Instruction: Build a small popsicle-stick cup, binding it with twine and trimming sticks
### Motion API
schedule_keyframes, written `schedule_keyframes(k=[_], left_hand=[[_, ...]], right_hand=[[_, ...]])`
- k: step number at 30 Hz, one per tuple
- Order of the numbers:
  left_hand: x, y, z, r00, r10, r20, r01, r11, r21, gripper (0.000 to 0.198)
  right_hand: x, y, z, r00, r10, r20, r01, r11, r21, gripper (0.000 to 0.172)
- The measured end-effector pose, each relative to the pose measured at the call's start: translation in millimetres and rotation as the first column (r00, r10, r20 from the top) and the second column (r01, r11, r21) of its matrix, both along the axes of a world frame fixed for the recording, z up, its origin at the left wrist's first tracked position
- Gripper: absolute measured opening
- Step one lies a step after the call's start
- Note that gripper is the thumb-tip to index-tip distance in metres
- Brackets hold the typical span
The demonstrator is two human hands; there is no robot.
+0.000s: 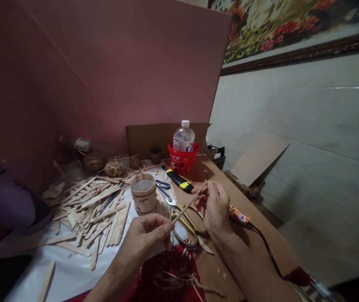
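Observation:
A short length of braided jute rope (188, 205) is stretched between my two hands. My left hand (148, 235) pinches its lower end with thumb and fingers closed. My right hand (214, 205) pinches the upper end, fingers curled. Just beneath the rope lie gold-handled scissors (184, 224) on the table. A small cup clad in wooden sticks (144, 194) stands just beyond my left hand.
A heap of wooden craft sticks (91, 212) covers the white sheet at left. Twine balls (114, 168), a red bucket (182, 159) with a water bottle (183, 136), a black-yellow utility knife (178, 178), a patterned tool with a black cord (239, 216). A red cloth (163, 272) with fibres lies near me.

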State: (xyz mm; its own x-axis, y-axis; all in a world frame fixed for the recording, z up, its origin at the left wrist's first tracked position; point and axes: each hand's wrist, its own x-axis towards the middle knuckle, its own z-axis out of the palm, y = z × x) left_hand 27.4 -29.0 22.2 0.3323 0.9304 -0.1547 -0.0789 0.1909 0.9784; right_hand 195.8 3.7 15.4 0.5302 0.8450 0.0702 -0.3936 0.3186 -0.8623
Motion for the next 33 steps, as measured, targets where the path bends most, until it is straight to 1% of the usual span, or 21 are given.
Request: schedule_keyframes(k=[3, 7, 12, 17, 20, 23, 29, 33], left_hand=[[-0.5, 0.0, 0.4, 1.0, -0.006, 0.007, 0.006, 1.0, -0.013, 0.025], [-0.5, -0.1, 0.6, 1.0, 0.008, 0.006, -0.008, 1.0, -0.011, 0.025], [-1.8, 1.7, -0.4, 0.999, 0.027, 0.019, -0.027, 0.999, -0.02, 0.027], [-5.7, 7.1, -3.2, 0.999, 0.011, 0.048, -0.01, 1.0, -0.021, 0.029], [-6.4, 7.6, -2.5, 0.998, 0.031, 0.056, -0.03, 0.999, -0.017, 0.029], [-5.8, 6.1, -0.6, 0.997, 0.057, 0.061, -0.056, 0.998, -0.014, 0.027], [-4.3, 3.9, 1.1, 0.996, 0.051, 0.077, -0.048, 0.998, -0.04, 0.026], [-4.0, 3.1, 1.9, 0.996, 0.062, 0.069, -0.058, 0.997, -0.057, 0.028]], right_hand=[[0.6, 0.3, 1.9, 0.999, 0.02, -0.05, -0.021, 0.999, -0.031, 0.018], [2.1, 2.1, 3.8, 0.994, 0.041, -0.097, -0.045, 0.998, -0.037, 0.017], [5.6, 5.2, 4.8, 0.994, -0.012, -0.106, 0.01, 1.0, -0.018, 0.015], [9.0, 7.8, 3.4, 0.99, -0.047, -0.131, 0.056, 0.996, 0.066, 0.014], [8.5, 8.9, 3.8, 0.991, -0.055, -0.125, 0.072, 0.987, 0.14, 0.013], [6.4, 8.7, 5.8, 0.992, -0.073, -0.101, 0.093, 0.973, 0.209, 0.012], [2.0, 5.5, 8.2, 0.99, -0.135, -0.032, 0.138, 0.939, 0.316, 0.012], [-0.5, 3.7, 6.6, 0.984, -0.174, 0.038, 0.149, 0.923, 0.356, 0.012]])
